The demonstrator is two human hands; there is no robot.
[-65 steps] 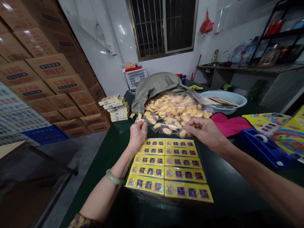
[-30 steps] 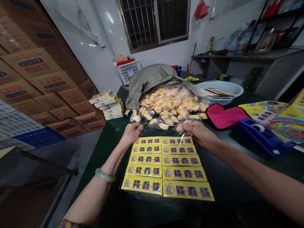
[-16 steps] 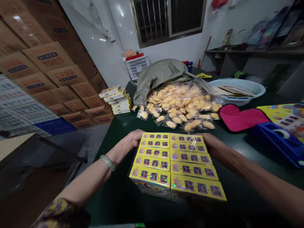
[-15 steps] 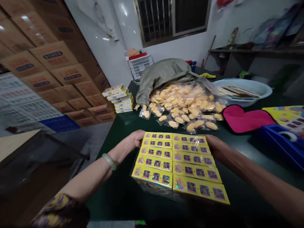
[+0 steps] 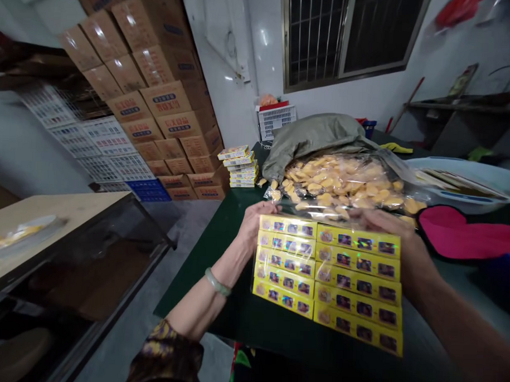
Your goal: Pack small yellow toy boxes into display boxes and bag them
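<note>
Two columns of small yellow boxes (image 5: 289, 264) with printed pictures lie stacked together in clear plastic film (image 5: 308, 211). At the far left corner of this pack, my left hand (image 5: 254, 223) is closed on its edge, with a pale green bangle on the wrist. My right hand (image 5: 389, 232) is closed at the far right corner, and motion blurs it. Clear film stretches between both hands at the pack's far end. The fingertips are partly hidden behind the film and boxes. The pack is tilted, with its printed sides facing me.
Behind the pack, a grey-green sack (image 5: 319, 138) spills yellow wrapped pieces (image 5: 343, 177) onto the dark green table (image 5: 202, 261). A stack of small boxes (image 5: 241, 167) stands to its left. At right are a pink heart-shaped pad (image 5: 458, 231) and a light blue basin (image 5: 456, 164). Cartons (image 5: 174, 104) rise beyond.
The view has swung left. The pack has been raised and tilted towards me, and loose film now shows between both hands at its far end.
</note>
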